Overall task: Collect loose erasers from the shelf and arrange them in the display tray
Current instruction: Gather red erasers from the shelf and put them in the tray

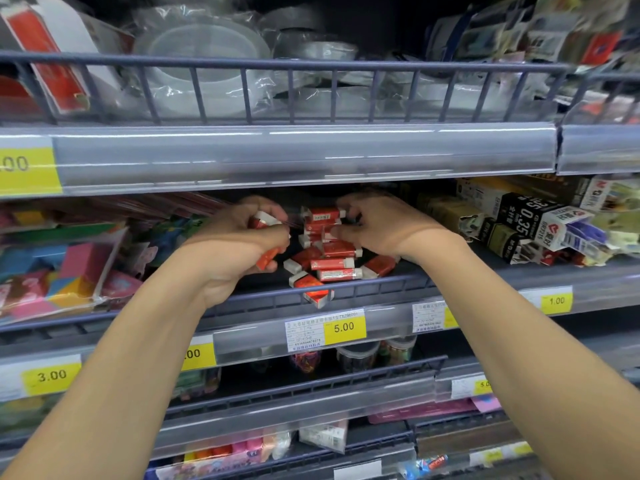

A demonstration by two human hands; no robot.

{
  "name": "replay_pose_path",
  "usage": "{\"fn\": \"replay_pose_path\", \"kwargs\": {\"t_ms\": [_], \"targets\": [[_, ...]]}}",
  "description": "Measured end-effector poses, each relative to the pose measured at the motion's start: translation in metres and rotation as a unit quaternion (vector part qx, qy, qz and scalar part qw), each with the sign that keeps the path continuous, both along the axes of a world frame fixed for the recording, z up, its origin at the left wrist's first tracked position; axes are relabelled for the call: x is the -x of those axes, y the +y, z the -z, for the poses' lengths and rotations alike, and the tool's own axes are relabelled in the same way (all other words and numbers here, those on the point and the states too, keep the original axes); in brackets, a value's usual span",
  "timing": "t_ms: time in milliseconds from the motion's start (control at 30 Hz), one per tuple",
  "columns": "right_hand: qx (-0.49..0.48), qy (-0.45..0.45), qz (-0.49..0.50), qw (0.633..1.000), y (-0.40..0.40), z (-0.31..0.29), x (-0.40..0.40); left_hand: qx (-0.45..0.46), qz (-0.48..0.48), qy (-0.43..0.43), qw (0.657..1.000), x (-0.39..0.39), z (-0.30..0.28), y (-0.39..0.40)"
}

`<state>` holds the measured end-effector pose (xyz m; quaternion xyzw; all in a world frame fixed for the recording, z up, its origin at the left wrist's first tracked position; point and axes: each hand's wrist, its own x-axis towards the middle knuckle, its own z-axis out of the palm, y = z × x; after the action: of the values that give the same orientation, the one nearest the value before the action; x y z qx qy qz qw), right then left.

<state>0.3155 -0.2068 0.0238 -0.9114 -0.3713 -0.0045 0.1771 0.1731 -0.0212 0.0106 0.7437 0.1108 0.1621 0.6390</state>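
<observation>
Dim shelf recesses, glare on plastic price rails (301, 150), blurred, bowed wide-angle edges

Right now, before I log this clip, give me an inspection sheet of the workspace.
Surface: middle shelf, rail along its front.
Job's things: red erasers loose in a heap; one against the rail. Display tray not made out.
Clutter: coloured packs on the left, boxes on the right.
Grippers: left hand shut on erasers; right hand reaching into the heap, grip unclear.
Cables: nothing seen.
Surroundings: price tags, tape rolls above.
</observation>
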Motion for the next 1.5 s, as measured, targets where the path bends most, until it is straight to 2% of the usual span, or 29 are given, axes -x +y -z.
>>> {"fn": "replay_pose_path", "kwargs": {"t_ms": [167, 667, 800, 1000, 1100, 1267, 1333, 1400, 1467, 1500], "targets": [[0.024, 0.012, -0.017, 1.0, 0.008, -0.01, -0.001, -0.008, 0.003, -0.001, 1.0, 0.0, 0.0, 0.0], [-0.107, 0.02, -0.094, 0.99, -0.003, -0.01, 0.013, 0.086, -0.014, -0.012, 0.996, 0.0, 0.0, 0.002], [-0.14, 0.12, -0.156, 0.97, -0.006, -0.015, 0.03, 0.096, 0.027, -0.025, 0.995, 0.003, -0.001, 0.0], [-0.22, 0.235, -0.203, 0.925, 0.009, -0.014, 0.046, 0.011, 0.131, -0.009, 0.991, 0.009, -0.001, -0.006], [-0.253, 0.235, -0.199, 0.917, 0.014, -0.011, 0.047, 0.01, 0.127, -0.02, 0.992, 0.01, -0.001, -0.003], [-0.286, 0.222, -0.167, 0.917, 0.011, -0.009, 0.042, -0.052, 0.085, -0.017, 0.995, 0.007, 0.001, -0.002], [-0.254, 0.154, -0.1, 0.95, 0.002, -0.013, 0.033, -0.039, 0.054, -0.021, 0.998, 0.005, 0.001, 0.0], [-0.139, 0.048, -0.018, 0.989, -0.006, -0.015, 0.022, -0.009, 0.036, -0.019, 0.999, 0.005, 0.001, 0.002], [-0.012, 0.007, 0.006, 1.0, -0.009, -0.011, 0.013, 0.024, 0.033, -0.014, 0.999, 0.004, 0.001, 0.003], [0.019, 0.011, 0.007, 1.0, -0.009, -0.009, 0.01, 0.039, 0.034, -0.012, 0.999, 0.005, 0.0, 0.003]]}}
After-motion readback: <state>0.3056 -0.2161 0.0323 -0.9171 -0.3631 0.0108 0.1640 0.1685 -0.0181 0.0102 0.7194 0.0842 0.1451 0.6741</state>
